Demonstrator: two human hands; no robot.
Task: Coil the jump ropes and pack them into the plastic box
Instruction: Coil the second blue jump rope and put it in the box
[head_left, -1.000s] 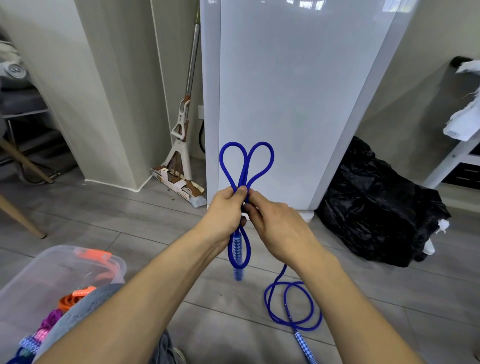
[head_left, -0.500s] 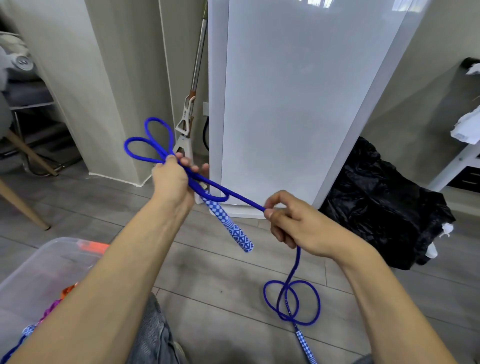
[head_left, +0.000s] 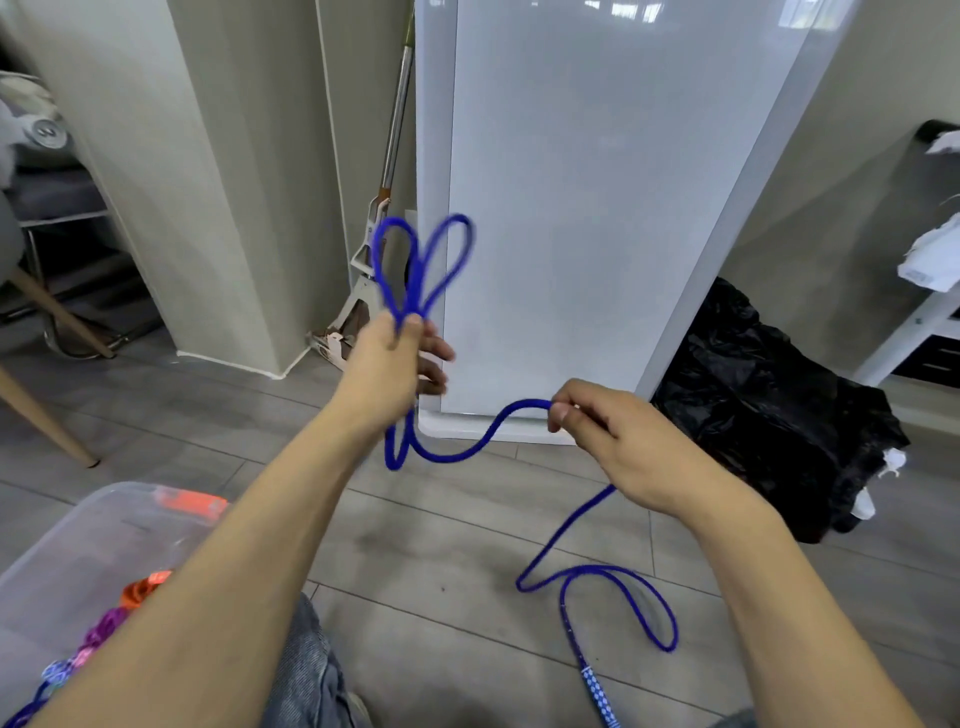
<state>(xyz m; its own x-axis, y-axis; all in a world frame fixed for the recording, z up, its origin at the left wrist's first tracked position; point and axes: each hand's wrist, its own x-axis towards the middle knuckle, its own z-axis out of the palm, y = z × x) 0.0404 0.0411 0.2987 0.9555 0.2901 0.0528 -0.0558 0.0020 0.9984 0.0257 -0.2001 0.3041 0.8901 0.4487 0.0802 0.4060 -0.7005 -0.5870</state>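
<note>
Two loops are already stacked up in the left hand (head_left: 387, 364), which pinches the blue jump rope (head_left: 467, 452) between thumb and fingers while the loops fan out above it like a bow. Way over on the left, the plastic box (head_left: 88, 525) sits on the floor with some orange and purple ropes in it. Half a second ago the rope was pulled taut between the hands; now it sags in a curve, so the right hand (head_left: 618, 441), pinching the rope further along, looks to be feeding over slack for loop three. Further right, the rest trails down to a loose loop on the floor ending in the patterned handle (head_left: 597, 691). So I'd say roughly half coiled, nowhere near boxing yet.
</note>
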